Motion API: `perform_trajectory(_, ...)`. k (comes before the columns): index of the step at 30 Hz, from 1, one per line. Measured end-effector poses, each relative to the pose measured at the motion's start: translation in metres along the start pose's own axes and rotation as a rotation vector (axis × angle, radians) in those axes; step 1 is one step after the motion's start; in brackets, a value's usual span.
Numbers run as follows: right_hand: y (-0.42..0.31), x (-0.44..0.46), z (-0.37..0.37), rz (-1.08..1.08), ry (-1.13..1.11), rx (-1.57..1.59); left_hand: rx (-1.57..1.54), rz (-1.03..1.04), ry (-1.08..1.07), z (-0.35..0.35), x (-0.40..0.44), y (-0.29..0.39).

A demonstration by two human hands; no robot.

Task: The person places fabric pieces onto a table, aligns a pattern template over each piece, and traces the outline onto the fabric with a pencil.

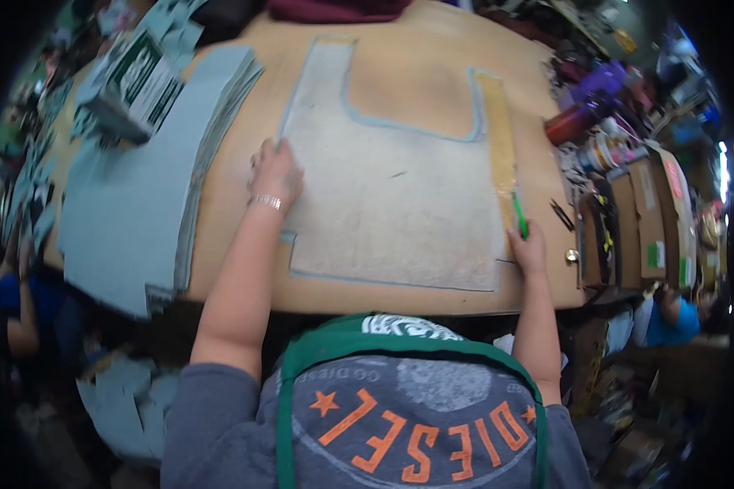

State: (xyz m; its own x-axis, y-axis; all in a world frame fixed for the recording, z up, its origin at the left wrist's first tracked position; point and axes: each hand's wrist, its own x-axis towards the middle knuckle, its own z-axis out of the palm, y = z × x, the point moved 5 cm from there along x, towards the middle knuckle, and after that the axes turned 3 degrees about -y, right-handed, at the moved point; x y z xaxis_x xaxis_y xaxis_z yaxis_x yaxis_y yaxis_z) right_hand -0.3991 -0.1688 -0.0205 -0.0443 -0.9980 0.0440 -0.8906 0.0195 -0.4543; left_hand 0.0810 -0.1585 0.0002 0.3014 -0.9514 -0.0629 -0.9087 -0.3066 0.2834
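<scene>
Sheet (400, 196): on table (538, 122). Our left hand (276, 173): at sheet's left edge, grip unclear; best pressed flat. Our right hand (530, 249): gripping pen (520, 217), sheet's right edge; best guided snugly.

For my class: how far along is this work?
Done: the pale sheet lies flat, blue showing along its edge. In hand: left hand at its left side; right hand holds a slim green tool by the right edge. Remaining: likely work along that edge, though its progress is unclear.
</scene>
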Motion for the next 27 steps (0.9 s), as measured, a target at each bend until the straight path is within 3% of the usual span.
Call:
perform_trajectory(2,-0.01,-0.011,0.0,-0.161,0.189,-0.077,0.064,0.04,0.101,0.003,-0.012,0.014)
perform_trajectory(6,-0.024,-0.023,0.001,-0.103,0.285,-0.145,0.088,0.376,0.201,0.021,-0.043,0.046)
perform_trajectory(9,-0.021,-0.021,-0.004,-0.034,0.222,-0.046,0.036,0.587,0.11,0.025,-0.071,0.081)
perform_trajectory(13,-0.012,-0.015,-0.006,0.121,0.125,0.085,0.093,0.588,-0.01,0.039,-0.083,0.095)
perform_trajectory(18,-0.003,-0.011,-0.002,0.131,0.122,0.115,0.089,0.574,-0.032,0.036,-0.082,0.095)
perform_trajectory(23,0.0,-0.013,0.0,0.097,0.142,0.103,-0.24,0.648,0.17,0.029,-0.076,0.078)
perform_trajectory(27,0.0,0.001,-0.002,0.095,0.104,0.114,-0.222,0.3,0.297,0.003,-0.048,0.033)
